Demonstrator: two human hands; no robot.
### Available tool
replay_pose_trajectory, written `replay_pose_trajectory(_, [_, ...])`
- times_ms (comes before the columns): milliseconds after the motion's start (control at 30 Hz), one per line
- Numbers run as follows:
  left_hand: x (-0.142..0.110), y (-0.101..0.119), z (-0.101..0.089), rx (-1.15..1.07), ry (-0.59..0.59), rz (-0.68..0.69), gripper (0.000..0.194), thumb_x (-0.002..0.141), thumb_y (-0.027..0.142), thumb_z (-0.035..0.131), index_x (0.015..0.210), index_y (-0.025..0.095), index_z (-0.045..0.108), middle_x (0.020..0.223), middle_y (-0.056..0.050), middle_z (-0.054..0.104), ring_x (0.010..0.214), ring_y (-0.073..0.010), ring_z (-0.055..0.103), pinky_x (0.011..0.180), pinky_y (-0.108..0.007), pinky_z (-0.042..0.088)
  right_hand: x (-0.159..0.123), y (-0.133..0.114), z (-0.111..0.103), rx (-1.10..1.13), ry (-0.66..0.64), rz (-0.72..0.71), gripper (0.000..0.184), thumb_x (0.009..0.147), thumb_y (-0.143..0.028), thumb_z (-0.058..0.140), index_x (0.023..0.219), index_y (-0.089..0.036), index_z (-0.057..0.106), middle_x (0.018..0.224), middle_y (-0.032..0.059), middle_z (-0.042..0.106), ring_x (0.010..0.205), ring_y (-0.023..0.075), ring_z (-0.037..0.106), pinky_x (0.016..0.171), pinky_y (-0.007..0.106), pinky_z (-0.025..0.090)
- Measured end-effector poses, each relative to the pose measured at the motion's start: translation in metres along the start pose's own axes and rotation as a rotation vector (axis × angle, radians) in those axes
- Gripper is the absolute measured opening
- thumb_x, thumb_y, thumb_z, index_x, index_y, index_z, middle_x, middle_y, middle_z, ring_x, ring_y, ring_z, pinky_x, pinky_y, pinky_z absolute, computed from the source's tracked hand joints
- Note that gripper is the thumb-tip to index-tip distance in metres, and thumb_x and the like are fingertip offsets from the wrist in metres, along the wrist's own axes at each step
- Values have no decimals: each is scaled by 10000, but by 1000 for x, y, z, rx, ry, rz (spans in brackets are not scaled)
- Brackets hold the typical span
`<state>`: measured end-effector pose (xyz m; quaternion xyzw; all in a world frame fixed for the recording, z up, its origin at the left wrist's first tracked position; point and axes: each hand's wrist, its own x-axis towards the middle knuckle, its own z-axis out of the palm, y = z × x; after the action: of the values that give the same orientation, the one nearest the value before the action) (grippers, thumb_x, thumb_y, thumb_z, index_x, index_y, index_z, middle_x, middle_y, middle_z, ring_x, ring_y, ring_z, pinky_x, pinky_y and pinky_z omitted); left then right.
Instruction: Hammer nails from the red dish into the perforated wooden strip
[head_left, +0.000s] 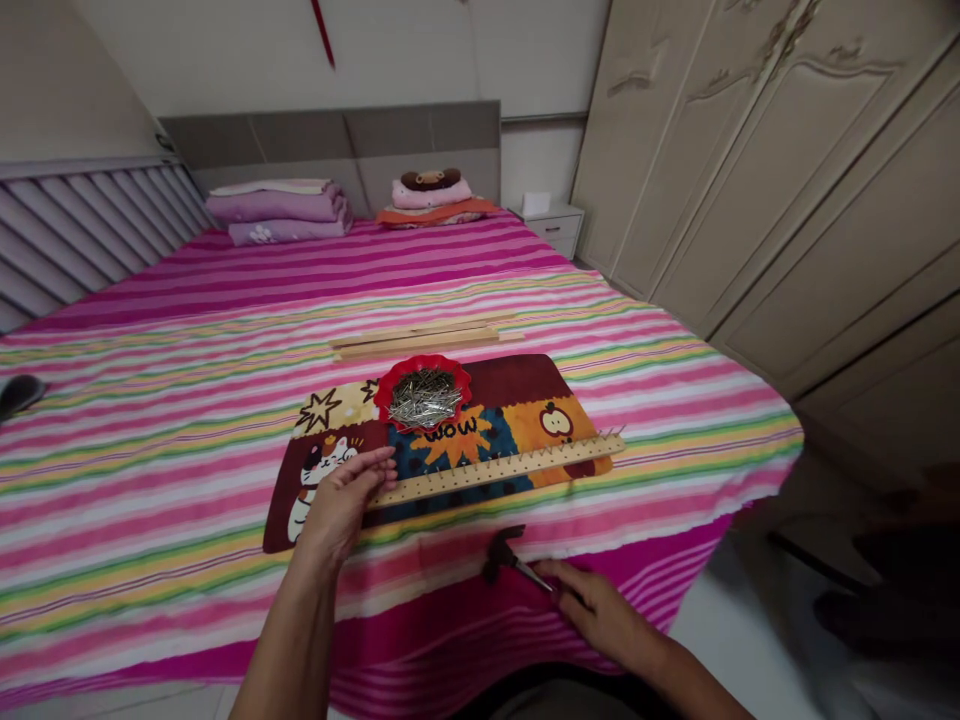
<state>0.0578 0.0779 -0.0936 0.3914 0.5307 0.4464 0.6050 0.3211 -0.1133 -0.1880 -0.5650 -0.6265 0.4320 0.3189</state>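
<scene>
My right hand (589, 608) grips a claw hammer (508, 555) by its handle, low in front of me, with the dark head pointing left. At the left end of a narrow wooden strip (465, 475), my left hand (352, 495) is closed, thumb and fingers pinched together. Whatever lies between those fingers is too small to make out. The strip has rows of small holes, and several nails stand up along it towards its right end. Behind it, a red scalloped bowl (382, 385) holds a heap of loose metal nails (425, 397).
A patterned mat (510, 378) lies under the bowl and strip on a striped bedspread (187, 420). More wooden strips (427, 338) lie beyond the bowl. Folded bedding (281, 210) sits by the headboard (300, 135). Wardrobe doors (757, 170) stand right; a dark rounded object (21, 393) is far left.
</scene>
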Motion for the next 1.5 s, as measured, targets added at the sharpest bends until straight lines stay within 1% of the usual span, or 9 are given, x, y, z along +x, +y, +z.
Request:
replay_pose_trajectory(133, [-10,-13,-5,35,5,-32,521,387,364,832,828,124,696,713,-57,673,628,-155,616,595,-274,539,0,-1,1,-3,-10,8,383,836,-142,392,1153,-192,601,950,40,698,844,172,651,765,284,512])
replay_pose_trajectory(267, [-10,-27,-4,168,52,57,485,445,446,804,811,142,711,647,-21,635,528,-89,522,493,-202,444,-1,1,2,-4,-7,-12,403,826,-107,386,1162,-192,592,911,24,695,797,160,642,737,269,506])
replay_pose_trajectory(500, [-4,-45,6,231,28,60,518,496,499,745,879,152,707,719,-32,665,606,-119,573,576,-226,465,-1,0,2,-15,13,5,358,844,-153,417,1146,-198,604,935,21,700,832,162,640,766,273,510])
replay_pose_trajectory(833, [0,-47,9,311,73,97,471,548,493,697,887,167,701,730,-27,663,576,-119,572,568,-232,459,0,0,2,-6,10,-20,369,853,-141,396,1166,-162,589,1037,60,701,940,184,644,829,301,508])
replay_pose_trajectory(1033, [-6,-45,12,418,80,148,419,579,491,646,855,181,706,704,-11,629,498,-102,511,501,-235,450,-3,-2,3,-22,12,-19,359,852,-162,413,1158,-165,603,1021,75,709,868,186,667,769,284,529])
replay_pose_trajectory(1133, [-6,-48,11,504,95,209,337,612,475,620,800,209,708,735,-12,644,493,-109,502,503,-249,442,-7,-17,4,20,4,-8,351,870,-179,430,1177,-200,598,1055,59,702,918,188,661,792,278,525])
replay_pose_trajectory(1300, [-3,-57,9,633,162,429,196,668,406,597,662,233,690,806,-24,654,818,-176,593,801,-295,469,5,-64,3,19,56,-83,355,916,-232,427,1252,-231,543,1001,30,700,846,153,653,767,248,519])
replay_pose_trajectory(1433, [-2,-62,8,678,157,455,166,709,359,583,678,231,685,788,-21,636,791,-167,585,766,-283,467,36,-101,-1,-48,168,-198,350,921,-204,405,1250,-205,528,929,22,703,740,125,646,682,216,520])
replay_pose_trajectory(1500, [-2,-64,8,718,157,488,146,722,316,578,681,223,682,779,-23,627,778,-162,576,748,-272,459,53,-113,-1,-99,207,-248,367,916,-182,403,1266,-200,512,972,36,703,789,138,658,715,234,527])
